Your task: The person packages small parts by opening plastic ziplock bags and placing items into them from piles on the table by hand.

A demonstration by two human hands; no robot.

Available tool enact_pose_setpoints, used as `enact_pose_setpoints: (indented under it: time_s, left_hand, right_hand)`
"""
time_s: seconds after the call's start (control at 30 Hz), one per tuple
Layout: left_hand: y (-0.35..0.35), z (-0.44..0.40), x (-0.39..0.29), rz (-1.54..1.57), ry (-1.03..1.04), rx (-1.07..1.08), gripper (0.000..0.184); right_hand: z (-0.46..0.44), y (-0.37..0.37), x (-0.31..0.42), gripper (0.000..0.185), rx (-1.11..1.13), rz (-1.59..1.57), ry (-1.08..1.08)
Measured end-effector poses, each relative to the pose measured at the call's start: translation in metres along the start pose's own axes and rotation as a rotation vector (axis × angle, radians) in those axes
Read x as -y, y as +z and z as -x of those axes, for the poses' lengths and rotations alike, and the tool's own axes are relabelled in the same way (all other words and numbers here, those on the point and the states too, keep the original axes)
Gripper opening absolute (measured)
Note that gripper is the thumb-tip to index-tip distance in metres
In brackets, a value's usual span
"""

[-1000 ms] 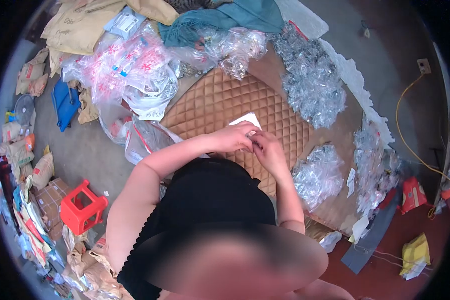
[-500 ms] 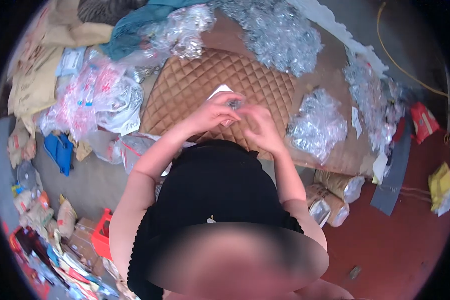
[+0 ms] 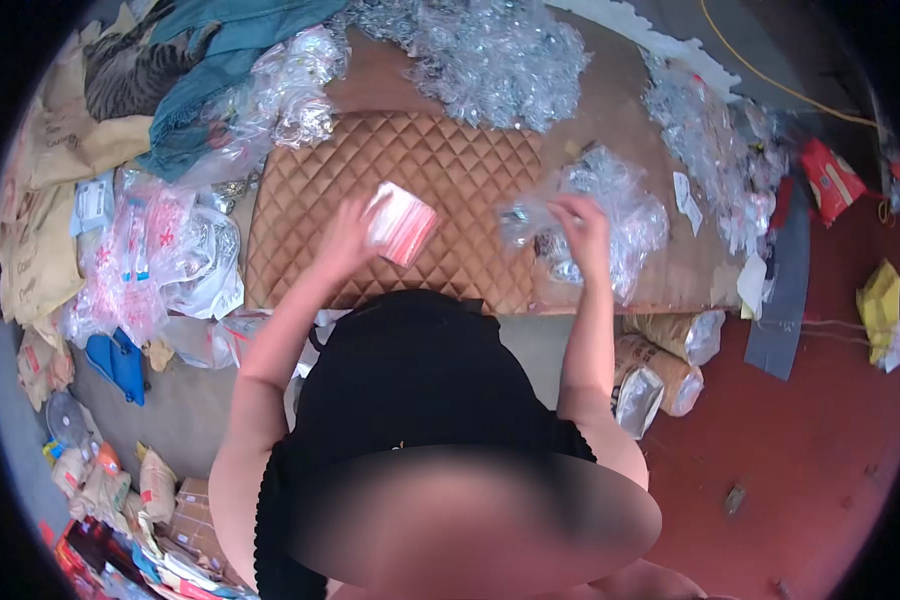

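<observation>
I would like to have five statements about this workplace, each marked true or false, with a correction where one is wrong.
1. The left hand holds a red-and-white pack. True.
2. The right hand is empty. False: the right hand holds clear plastic.
3. A striped cat is next to the teal cloth. True.
4. The quilted mat is blue. False: the mat is brown.
5. A yellow package is at the far left of the picture. False: the yellow package is at the far right.
</observation>
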State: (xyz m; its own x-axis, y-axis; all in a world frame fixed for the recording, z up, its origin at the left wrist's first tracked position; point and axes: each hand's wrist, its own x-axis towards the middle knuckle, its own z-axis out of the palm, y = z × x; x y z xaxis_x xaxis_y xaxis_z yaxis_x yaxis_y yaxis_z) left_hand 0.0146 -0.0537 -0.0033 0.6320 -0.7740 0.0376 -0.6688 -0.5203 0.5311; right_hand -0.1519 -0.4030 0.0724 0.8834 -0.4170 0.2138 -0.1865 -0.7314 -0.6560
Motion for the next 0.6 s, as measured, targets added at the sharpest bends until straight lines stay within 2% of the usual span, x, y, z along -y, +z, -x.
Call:
enact_pose_setpoints:
  time_s: [0.07, 0.1, 0.13, 0.17, 0.2, 0.23, 0.27, 0.3, 0.33, 0.37, 0.4, 0.47, 0.53, 0.57, 0.6]
  left_hand:
    - [0.037, 0.023, 0.021, -0.092, 0.087, 0.116, 0.066]
    - [0.054, 0.032, 0.034, -0.091, 0.085, 0.112, 0.066]
    - [0.069, 0.042, 0.047, -0.164, 0.116, 0.094, 0.059]
    - [0.078, 0.046, 0.053, -0.233, 0.146, 0.077, 0.051]
    - [0.08, 0.047, 0.055, -0.229, 0.139, 0.073, 0.051]
    - [0.08, 0.048, 0.057, -0.175, 0.12, 0.09, 0.037]
    - [0.081, 0.048, 0.058, -0.121, 0.1, 0.107, 0.024]
    - [0.077, 0.044, 0.056, -0.121, 0.091, 0.109, 0.024]
    - [0.068, 0.036, 0.048, -0.082, 0.01, 0.201, 0.016]
    - [0.063, 0.032, 0.044, -0.043, -0.072, 0.292, 0.012]
    - [0.063, 0.031, 0.046, -0.047, -0.079, 0.293, 0.012]
    - [0.063, 0.026, 0.049, 0.004, -0.023, 0.373, 0.015]
    - [0.055, 0.022, 0.044, 0.026, -0.026, 0.351, 0.011]
    - [0.051, 0.021, 0.041, 0.05, -0.018, 0.337, 0.01]
    - [0.049, 0.022, 0.04, 0.045, -0.035, 0.332, 0.01]
  right_hand:
    - [0.02, -0.011, -0.059, 0.013, -0.058, 0.139, 0.166]
    - [0.031, -0.016, -0.088, 0.019, 0.059, 0.233, 0.389]
    - [0.04, -0.015, -0.11, 0.026, 0.177, 0.326, 0.614]
    - [0.047, -0.01, -0.121, 0.026, 0.18, 0.332, 0.612]
    - [0.051, -0.004, -0.128, 0.034, 0.054, 0.506, 0.527]
    - [0.042, 0.001, -0.115, 0.043, -0.071, 0.674, 0.435]
    - [0.025, 0.008, -0.105, 0.052, -0.166, 0.645, 0.366]
    - [0.0, 0.018, -0.094, 0.051, -0.166, 0.582, 0.262]
    - [-0.027, 0.03, -0.086, 0.05, -0.168, 0.52, 0.163]
    - [-0.056, 0.045, -0.072, 0.05, -0.104, 0.389, 0.058]
    - [-0.087, 0.066, -0.062, 0.051, -0.042, 0.254, -0.049]
    - [-0.144, 0.123, -0.069, 0.05, -0.095, -0.02, -0.016]
    - [-0.195, 0.163, -0.074, 0.043, -0.305, 0.199, -0.087]
    - [-0.209, 0.171, -0.074, 0.043, -0.297, 0.187, -0.096]
    - [-0.222, 0.176, -0.071, 0.039, -0.222, 0.3, 0.01]
